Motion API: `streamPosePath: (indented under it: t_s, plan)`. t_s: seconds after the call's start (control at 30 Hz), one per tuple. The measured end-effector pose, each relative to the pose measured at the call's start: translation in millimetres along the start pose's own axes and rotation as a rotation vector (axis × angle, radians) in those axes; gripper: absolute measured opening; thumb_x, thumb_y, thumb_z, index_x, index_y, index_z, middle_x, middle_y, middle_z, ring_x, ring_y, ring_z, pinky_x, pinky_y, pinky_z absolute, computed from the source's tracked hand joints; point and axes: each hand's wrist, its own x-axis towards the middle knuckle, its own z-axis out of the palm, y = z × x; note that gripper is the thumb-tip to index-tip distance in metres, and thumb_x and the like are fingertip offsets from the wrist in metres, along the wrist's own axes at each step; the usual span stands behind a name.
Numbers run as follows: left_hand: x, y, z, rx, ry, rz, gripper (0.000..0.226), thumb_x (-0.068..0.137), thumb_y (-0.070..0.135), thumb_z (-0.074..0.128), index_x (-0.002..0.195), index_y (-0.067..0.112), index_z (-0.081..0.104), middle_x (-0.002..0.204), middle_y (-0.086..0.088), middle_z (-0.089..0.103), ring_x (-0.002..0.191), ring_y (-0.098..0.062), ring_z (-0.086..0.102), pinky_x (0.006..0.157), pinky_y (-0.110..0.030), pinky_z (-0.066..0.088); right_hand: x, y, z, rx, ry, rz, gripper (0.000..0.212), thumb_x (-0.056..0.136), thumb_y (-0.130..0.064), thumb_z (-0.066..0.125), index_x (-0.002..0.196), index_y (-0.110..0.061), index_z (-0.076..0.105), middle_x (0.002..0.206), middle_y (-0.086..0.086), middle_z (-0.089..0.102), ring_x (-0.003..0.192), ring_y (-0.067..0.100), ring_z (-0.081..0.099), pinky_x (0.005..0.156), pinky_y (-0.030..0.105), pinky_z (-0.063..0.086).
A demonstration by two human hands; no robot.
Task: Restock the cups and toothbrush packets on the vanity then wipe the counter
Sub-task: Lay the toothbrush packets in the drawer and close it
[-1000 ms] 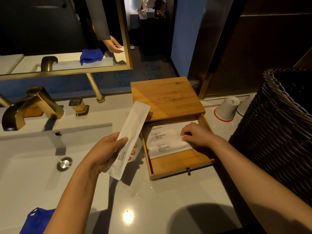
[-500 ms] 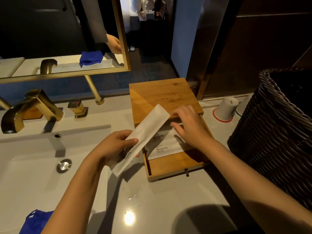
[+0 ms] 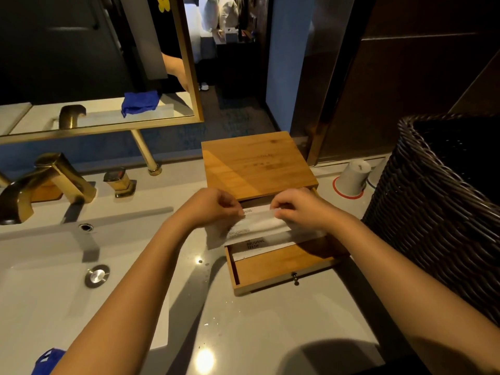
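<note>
Holding a toothbrush packet (image 3: 261, 221) by its 2 ends, the left hand (image 3: 209, 209) and right hand (image 3: 303, 209) pinch it crosswise over the open wooden drawer (image 3: 281, 269), where more packets (image 3: 257, 246) already lie. Judging by this, it should go down flat and square with the others so the drawer slides shut under the box lid (image 3: 257, 163). An upturned cup (image 3: 351, 178) stands near the vanity counter's (image 3: 270, 334) back right corner, beside a wicker basket (image 3: 438, 207). A blue cloth (image 3: 47, 361) lies at the front left edge.
</note>
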Motion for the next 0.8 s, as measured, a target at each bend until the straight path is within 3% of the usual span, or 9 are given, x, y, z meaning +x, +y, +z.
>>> streamPosePath:
  t_s: [0.13,0.23,0.3,0.37,0.5,0.8]
  plan:
    - [25,-15,-9,0.024,0.278,-0.008,0.042,0.086,0.035,0.058,0.124,0.018,0.057,0.123,-0.006,0.063,0.111,-0.021,0.059,0.09,-0.033,0.046,-14,26,0,0.066,-0.049,0.101,0.011,0.09,-0.022,0.055,0.091,-0.027,0.064,0.089,-0.006,0.064,0.086,0.012,0.061,0.076,0.027,0.05]
    - [41,-24,2,0.022,0.225,0.097,0.05,0.091,0.036,0.051,0.137,0.02,0.041,0.142,-0.006,0.047,0.131,-0.024,0.042,0.104,-0.038,0.034,-19,33,7,0.092,-0.081,0.165,0.011,0.091,-0.021,0.054,0.092,-0.026,0.064,0.093,0.003,0.066,0.087,0.02,0.063,0.077,0.033,0.052]
    - [50,-30,11,0.167,0.181,0.168,0.052,0.094,0.038,0.042,0.142,0.021,0.034,0.152,-0.006,0.03,0.142,-0.025,0.019,0.113,-0.04,0.015,-21,36,11,0.101,-0.106,0.174,0.011,0.091,-0.018,0.054,0.093,-0.024,0.063,0.089,-0.005,0.063,0.084,0.014,0.059,0.075,0.027,0.048]
    - [57,-37,15,0.356,0.199,0.213,0.052,0.096,0.039,0.035,0.143,0.018,0.03,0.155,-0.007,0.023,0.144,-0.025,0.011,0.114,-0.04,0.007,-23,39,13,0.094,-0.163,0.184,0.012,0.091,-0.017,0.054,0.092,-0.025,0.062,0.085,-0.013,0.058,0.082,0.006,0.055,0.074,0.02,0.044]
    - [64,-45,20,0.505,0.223,0.222,0.055,0.097,0.042,0.027,0.146,0.016,0.022,0.157,-0.008,0.015,0.145,-0.025,0.005,0.115,-0.04,0.005,-25,45,17,0.02,-0.215,0.215,0.017,0.091,-0.017,0.053,0.103,-0.019,0.065,0.087,-0.016,0.056,0.087,0.007,0.054,0.08,0.022,0.044]
    - [67,-52,24,0.533,0.222,0.225,0.06,0.096,0.048,0.022,0.146,0.017,0.019,0.157,-0.007,0.014,0.145,-0.024,0.005,0.117,-0.041,0.005,-16,47,30,-0.098,-0.24,0.226,0.024,0.09,-0.017,0.054,0.111,-0.016,0.064,0.104,-0.002,0.062,0.096,0.015,0.058,0.084,0.029,0.048]
